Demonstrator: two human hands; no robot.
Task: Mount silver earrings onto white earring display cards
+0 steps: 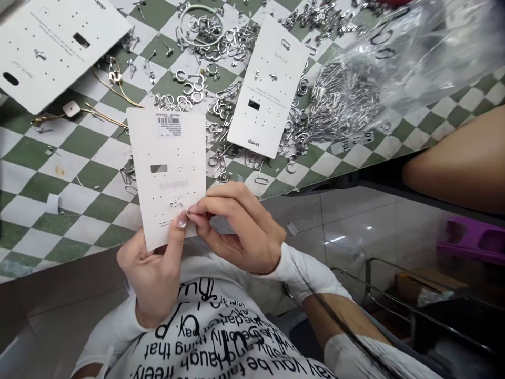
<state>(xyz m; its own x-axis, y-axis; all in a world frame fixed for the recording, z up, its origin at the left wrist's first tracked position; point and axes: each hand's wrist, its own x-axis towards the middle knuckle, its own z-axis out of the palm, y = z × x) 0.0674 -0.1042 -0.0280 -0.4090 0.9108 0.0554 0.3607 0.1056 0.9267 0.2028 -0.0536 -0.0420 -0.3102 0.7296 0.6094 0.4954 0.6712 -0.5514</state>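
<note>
Head view: card point(168, 168) between fingertips point(180, 218).

A: What's in the hands?
B: Left hand point(152, 273) grips a white earring card point(168, 173) from below, right hand point(236, 226) pinches its near edge. Silver earrings point(221, 50) litter the checkered table point(79, 158) beyond.

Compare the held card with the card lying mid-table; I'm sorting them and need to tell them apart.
The held card shows its back, with a barcode sticker at the top; the table card lies face up, printed text showing. The held card is gripped by both hands; the table card rests among loose metal pieces. Both are white, punched with holes.
</note>
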